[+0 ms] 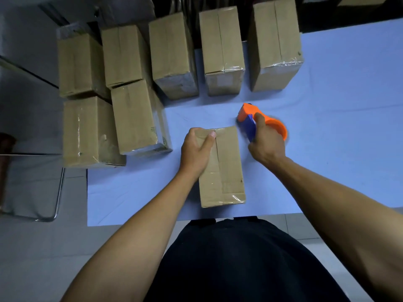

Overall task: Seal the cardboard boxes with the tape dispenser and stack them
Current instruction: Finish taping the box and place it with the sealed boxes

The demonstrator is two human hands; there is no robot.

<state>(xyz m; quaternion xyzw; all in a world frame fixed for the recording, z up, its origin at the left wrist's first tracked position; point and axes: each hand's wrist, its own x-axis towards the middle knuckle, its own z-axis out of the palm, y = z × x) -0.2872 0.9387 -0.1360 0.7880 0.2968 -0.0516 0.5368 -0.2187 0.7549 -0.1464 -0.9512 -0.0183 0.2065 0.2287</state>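
Observation:
A brown cardboard box [226, 171] lies lengthwise on the blue table [327, 138] right in front of me, with clear tape shining at its near end. My left hand [196, 150] grips the box's far left corner, thumb laid across the top seam. My right hand [267, 142] grips the handle of an orange and blue tape dispenser [250, 115], held just past the box's far right corner, a little apart from it.
Several more cardboard boxes stand in a row at the back [221, 51] and in a group on the left [133, 116], some with tape on them. A chair with a metal frame [57, 192] stands left of the table.

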